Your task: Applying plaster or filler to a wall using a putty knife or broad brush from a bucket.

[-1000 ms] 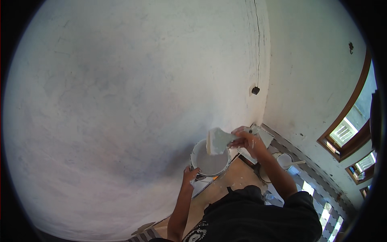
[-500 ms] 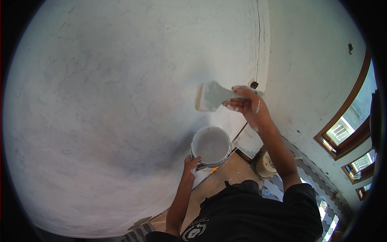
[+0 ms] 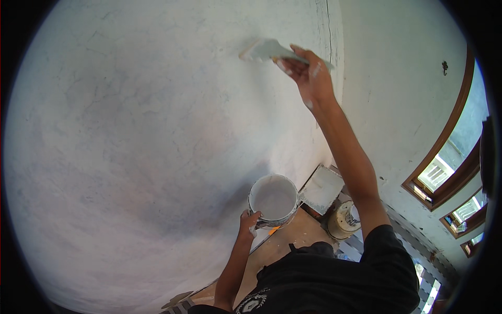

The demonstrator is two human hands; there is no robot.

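In the head view, the only one supplied, the wide brush (image 3: 269, 51) was found in the right hand (image 3: 312, 78), well apart from the bucket (image 3: 274, 181) and against the backdrop of the large pale wall (image 3: 130, 157), left of the corner where that surface met the adjoining wall (image 3: 397, 89). The governing relation, in this inspector's judgement, was that of bristle edge to wall: the bristles lay to the left of the fingers, facing away from the corner. The long axis ran nearly crosswise, the handle end pointing right and slightly lower. The right hand was the nearer by far; the left hand (image 3: 249, 224) was well below. Contact between bristles and wall could not be confirmed, the tip being blurred. The right fingers were closed about the handle, with the broad head projecting beyond them. The left fingers were clasping the bucket at the near left part of its rim, the thumb at the edge; those beneath were partly hidden. The bucket's mouth faced the camera and showed pale contents of undetermined depth. Beyond its right edge were noted a white board (image 3: 321, 189) and, nearer the person, a cream container (image 3: 342, 222).
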